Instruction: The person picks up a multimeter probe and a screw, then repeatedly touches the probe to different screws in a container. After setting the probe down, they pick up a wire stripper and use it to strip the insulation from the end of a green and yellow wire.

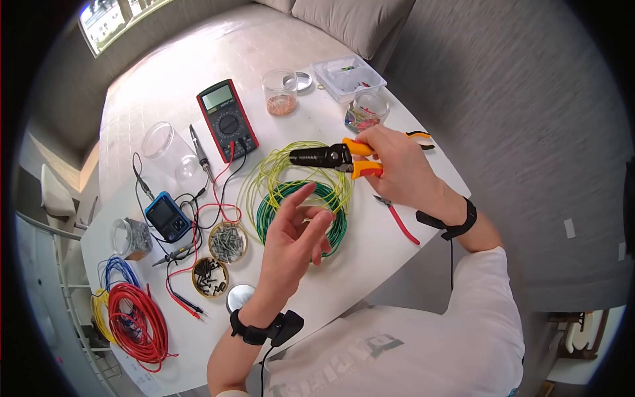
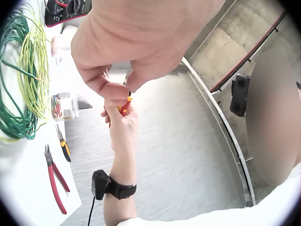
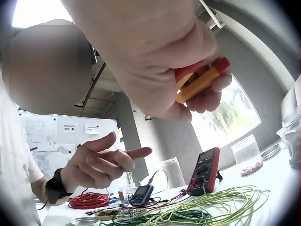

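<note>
My right hand (image 1: 402, 169) grips a wire stripper (image 1: 323, 157) by its orange-and-red handles. The black head of the tool points left, above a coil of yellow-green wire (image 1: 291, 159). Its handles show inside the curled fingers in the right wrist view. Lower and to the left, my left hand (image 1: 291, 235) is raised over the table with nothing in it. Its index finger is extended and the others are loosely bent, as the right wrist view also shows. Behind it lies a coil of green wire (image 1: 338, 228), partly covered by the hand.
Red-handled cutters (image 1: 402, 223) lie near the right edge. A multimeter (image 1: 227, 119), a soldering iron (image 1: 199, 147), a blue handheld meter (image 1: 168, 217), and dishes of screws (image 1: 228, 242) stand left. Clear jars (image 1: 368, 109) and a white tray (image 1: 331, 69) sit at the back. Red wire (image 1: 142, 324) lies front left.
</note>
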Tool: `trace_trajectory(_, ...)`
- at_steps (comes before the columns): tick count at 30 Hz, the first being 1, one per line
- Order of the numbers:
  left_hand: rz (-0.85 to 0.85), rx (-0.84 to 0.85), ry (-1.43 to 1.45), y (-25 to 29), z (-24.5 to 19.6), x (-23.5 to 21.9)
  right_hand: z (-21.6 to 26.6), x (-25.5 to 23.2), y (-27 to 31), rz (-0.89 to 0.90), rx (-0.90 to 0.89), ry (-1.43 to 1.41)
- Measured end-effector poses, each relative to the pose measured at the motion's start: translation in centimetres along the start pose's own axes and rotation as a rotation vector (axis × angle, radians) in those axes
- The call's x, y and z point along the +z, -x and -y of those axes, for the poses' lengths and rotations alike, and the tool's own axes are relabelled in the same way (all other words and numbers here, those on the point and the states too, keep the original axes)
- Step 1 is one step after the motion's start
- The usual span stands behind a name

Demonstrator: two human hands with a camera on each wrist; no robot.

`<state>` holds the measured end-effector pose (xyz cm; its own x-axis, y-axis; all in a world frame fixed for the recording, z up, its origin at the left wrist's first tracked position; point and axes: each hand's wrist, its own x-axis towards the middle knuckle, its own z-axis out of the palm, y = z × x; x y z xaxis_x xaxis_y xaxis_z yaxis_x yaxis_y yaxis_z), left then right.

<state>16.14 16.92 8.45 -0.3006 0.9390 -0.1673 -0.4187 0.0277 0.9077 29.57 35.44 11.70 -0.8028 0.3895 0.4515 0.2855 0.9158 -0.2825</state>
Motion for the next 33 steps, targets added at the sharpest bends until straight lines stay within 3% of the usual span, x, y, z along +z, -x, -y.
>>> trace_trajectory(4,-0.041,-0.004,0.003,0.0,0.1,-0.3,0.9,0.0,0.4,0.125,0.004,-0.004)
trace_trajectory(7,-0.036,-0.029,-0.142,0.3,0.6,-0.8,-2.4,0.7,-0.8,0.046,0.073,-0.039)
trace_trajectory(9,0.038,0.197,-0.523,0.5,1.0,-0.9,-5.7,1.5,-2.1,0.083,0.299,-0.112)
trace_trajectory(12,0.104,0.166,-0.574,0.9,0.7,-0.7,-8.1,3.4,-2.3,0.174,0.310,-0.098)
trace_trajectory(21,0.127,0.069,-0.507,1.1,0.7,-0.5,-10.3,11.7,-3.0,0.235,0.222,-0.112)
trace_trajectory(25,0.131,-0.005,-0.524,1.5,0.6,-0.8,-10.5,12.7,-3.7,0.292,0.252,-0.038)
trace_trajectory(33,0.165,-0.001,-0.508,1.3,0.8,-0.9,-10.3,12.9,-4.5,0.390,0.248,0.023)
